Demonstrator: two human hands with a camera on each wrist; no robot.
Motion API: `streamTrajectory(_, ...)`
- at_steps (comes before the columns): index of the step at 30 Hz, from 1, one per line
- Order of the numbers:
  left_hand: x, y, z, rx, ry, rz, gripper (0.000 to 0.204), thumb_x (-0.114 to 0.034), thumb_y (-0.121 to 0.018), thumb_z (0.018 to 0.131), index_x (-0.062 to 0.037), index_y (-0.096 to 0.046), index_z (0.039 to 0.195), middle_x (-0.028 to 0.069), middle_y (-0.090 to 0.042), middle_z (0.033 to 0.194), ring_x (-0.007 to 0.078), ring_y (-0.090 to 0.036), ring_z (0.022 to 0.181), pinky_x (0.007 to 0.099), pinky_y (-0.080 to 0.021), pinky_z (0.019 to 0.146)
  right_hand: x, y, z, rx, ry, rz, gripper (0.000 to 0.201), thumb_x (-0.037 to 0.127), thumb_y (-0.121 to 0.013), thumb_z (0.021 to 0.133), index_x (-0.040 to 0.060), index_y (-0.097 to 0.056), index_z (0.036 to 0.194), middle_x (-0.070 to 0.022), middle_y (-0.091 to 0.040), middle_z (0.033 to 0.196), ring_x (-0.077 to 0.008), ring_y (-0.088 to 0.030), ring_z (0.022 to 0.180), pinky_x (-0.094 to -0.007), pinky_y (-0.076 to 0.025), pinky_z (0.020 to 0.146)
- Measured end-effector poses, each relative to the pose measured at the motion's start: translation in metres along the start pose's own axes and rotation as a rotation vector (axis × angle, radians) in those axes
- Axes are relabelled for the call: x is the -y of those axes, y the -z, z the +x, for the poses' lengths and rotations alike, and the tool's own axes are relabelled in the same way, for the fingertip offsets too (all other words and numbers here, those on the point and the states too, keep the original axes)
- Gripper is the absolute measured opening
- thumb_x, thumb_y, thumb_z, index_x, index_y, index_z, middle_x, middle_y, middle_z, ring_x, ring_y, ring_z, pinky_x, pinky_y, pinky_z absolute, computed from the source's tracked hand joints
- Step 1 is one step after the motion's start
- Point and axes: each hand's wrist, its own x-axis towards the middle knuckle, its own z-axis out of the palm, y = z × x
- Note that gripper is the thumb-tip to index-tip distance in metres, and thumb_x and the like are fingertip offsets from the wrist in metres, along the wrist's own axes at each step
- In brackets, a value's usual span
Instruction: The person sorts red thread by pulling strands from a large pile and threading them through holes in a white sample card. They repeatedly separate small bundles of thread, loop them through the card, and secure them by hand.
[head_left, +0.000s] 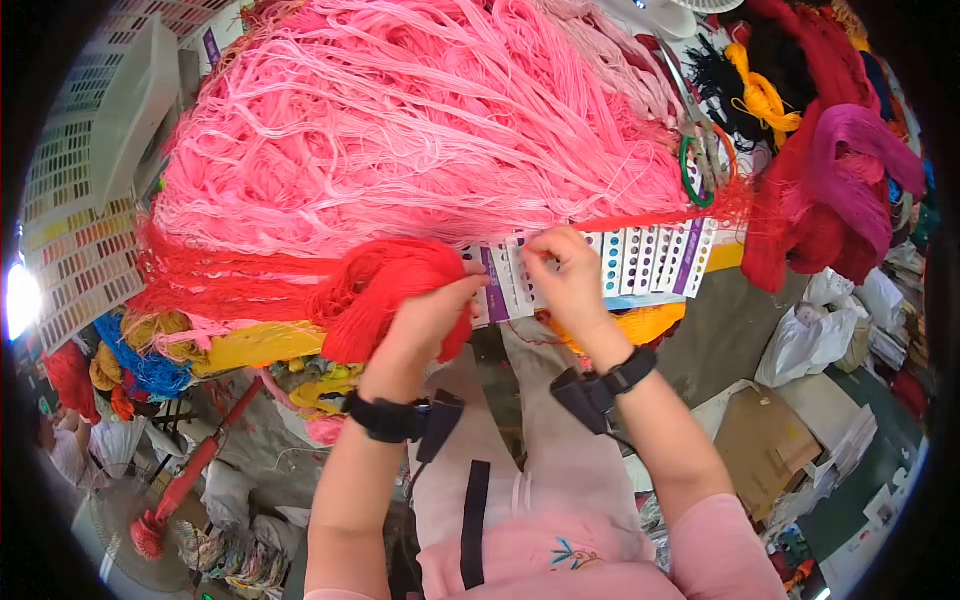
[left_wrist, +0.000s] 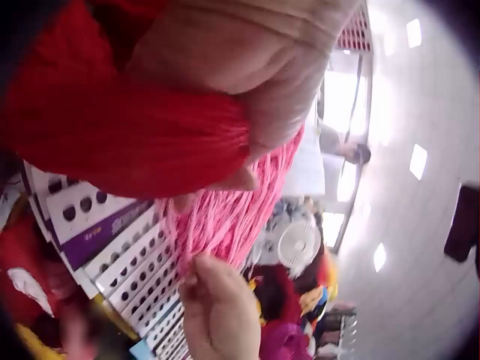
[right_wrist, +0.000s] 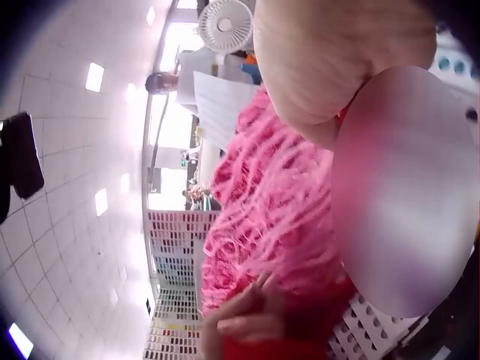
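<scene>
A bright red skein of thread (head_left: 375, 285) is gripped in my left hand (head_left: 432, 318) at the table's front edge. In the left wrist view the skein (left_wrist: 127, 139) bunches tight where the fingers close round it. My right hand (head_left: 572, 280) is just to the right, over the punched shade cards (head_left: 655, 262), with thumb and forefinger pinched together. A small bit of red thread (right_wrist: 343, 114) shows at its fingers in the right wrist view. Behind both hands lies a large heap of pink thread (head_left: 400, 130), with more red strands (head_left: 230, 280) along its front left.
Scissors with green and orange handles (head_left: 697, 165) lie at the heap's right. Red and magenta skeins (head_left: 850, 180) hang over the right edge. Printed colour charts (head_left: 85, 240) stand at the left. Yellow thread (head_left: 640, 325) is below the cards; a cardboard box (head_left: 760, 445) is on the floor.
</scene>
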Motion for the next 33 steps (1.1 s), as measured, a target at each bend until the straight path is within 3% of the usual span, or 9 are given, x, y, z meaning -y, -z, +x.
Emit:
streamTrajectory(5,0.019,-0.019,0.012,-0.120,-0.025,0.260,0.011,-0.014,-0.057,0.075,-0.0053,-0.057,0.081,0.0008,-0.053,0.065,0.0073,-0.048,0.054,0.0219,-0.039,0.046,-0.003,-0.011,-0.011,-0.006,0.152,-0.218,0.014,0.004,-0.059,0.057,0.0052,-0.051,0.070,-0.0067,-0.049,0.074,-0.0274,-0.046,0.071,-0.0357,-0.036,0.064)
streamTrajectory(7,0.014,-0.018,0.002,-0.146,-0.333,0.520,0.008,-0.013,-0.055,0.077,-0.0050,-0.056,0.077,0.0016,-0.053,0.064,0.0079,-0.049,0.053,0.0224,-0.039,0.046,-0.003,-0.003,-0.010,0.039,0.105,-0.165,0.019,0.003,-0.058,0.056,0.0045,-0.051,0.074,-0.0078,-0.048,0.077,-0.0273,-0.045,0.074,-0.0364,-0.035,0.066)
streamTrajectory(13,0.014,-0.004,0.007,-0.016,-0.060,0.057,0.009,-0.010,-0.051,0.079,-0.0048,-0.054,0.073,0.0010,-0.052,0.062,0.0078,-0.047,0.052,0.0203,-0.038,0.050,0.013,-0.010,-0.024,0.140,0.245,-0.247,0.037,0.016,-0.061,0.058,0.0014,-0.052,0.090,-0.0120,-0.046,0.089,-0.0276,-0.044,0.075,-0.0368,-0.035,0.069)
streamTrajectory(17,0.016,-0.007,0.010,-0.009,-0.057,-0.003,0.012,-0.010,-0.048,0.081,-0.0039,-0.052,0.071,0.0019,-0.052,0.061,0.0085,-0.049,0.051,0.0222,-0.039,0.048,0.007,-0.006,-0.026,0.188,0.278,-0.141,0.040,0.017,-0.060,0.056,0.0004,-0.053,0.091,-0.0126,-0.047,0.091,-0.0280,-0.045,0.075,-0.0360,-0.037,0.067)
streamTrajectory(22,0.030,0.009,0.027,0.021,-0.262,0.353,0.012,-0.013,-0.051,0.078,-0.0045,-0.052,0.070,0.0005,-0.050,0.060,0.0083,-0.046,0.051,0.0221,-0.038,0.048,0.008,-0.005,-0.015,0.211,0.105,0.052,0.031,0.013,-0.057,0.054,0.0009,-0.055,0.083,-0.0129,-0.049,0.084,-0.0282,-0.049,0.074,-0.0343,-0.040,0.064)
streamTrajectory(25,0.000,0.018,0.000,-0.011,-0.158,-0.023,0.013,-0.015,-0.053,0.077,-0.0048,-0.053,0.069,0.0002,-0.050,0.060,0.0075,-0.045,0.050,0.0215,-0.037,0.048,0.006,-0.005,-0.017,0.193,0.054,0.072,0.030,0.012,-0.056,0.053,0.0010,-0.055,0.082,-0.0129,-0.050,0.082,-0.0283,-0.050,0.074,-0.0339,-0.041,0.064)
streamTrajectory(27,-0.006,0.020,-0.002,-0.022,-0.126,-0.024,0.012,-0.014,-0.054,0.077,-0.0048,-0.052,0.068,-0.0002,-0.050,0.061,0.0069,-0.044,0.050,0.0204,-0.036,0.048,0.005,-0.007,-0.020,0.199,0.042,0.081,0.031,0.012,-0.056,0.053,0.0010,-0.055,0.082,-0.0127,-0.049,0.083,-0.0285,-0.049,0.074,-0.0341,-0.041,0.066)
streamTrajectory(29,0.002,0.020,0.003,-0.009,-0.103,0.238,0.009,-0.011,-0.053,0.078,-0.0026,-0.055,0.076,0.0000,-0.049,0.061,0.0065,-0.042,0.050,0.0199,-0.036,0.049,0.004,-0.012,-0.021,0.173,0.081,0.018,0.033,0.012,-0.057,0.053,0.0014,-0.055,0.084,-0.0124,-0.049,0.085,-0.0285,-0.049,0.076,-0.0347,-0.040,0.066)
streamTrajectory(33,-0.001,0.013,-0.005,-0.124,-0.130,0.077,0.013,-0.010,-0.050,0.080,-0.0012,-0.057,0.086,0.0005,-0.051,0.062,0.0059,-0.041,0.049,0.0189,-0.035,0.048,0.005,-0.007,-0.020,0.221,0.068,-0.006,0.030,0.009,-0.058,0.058,0.0006,-0.055,0.086,-0.0133,-0.049,0.087,-0.0291,-0.049,0.081,-0.0329,-0.041,0.070)
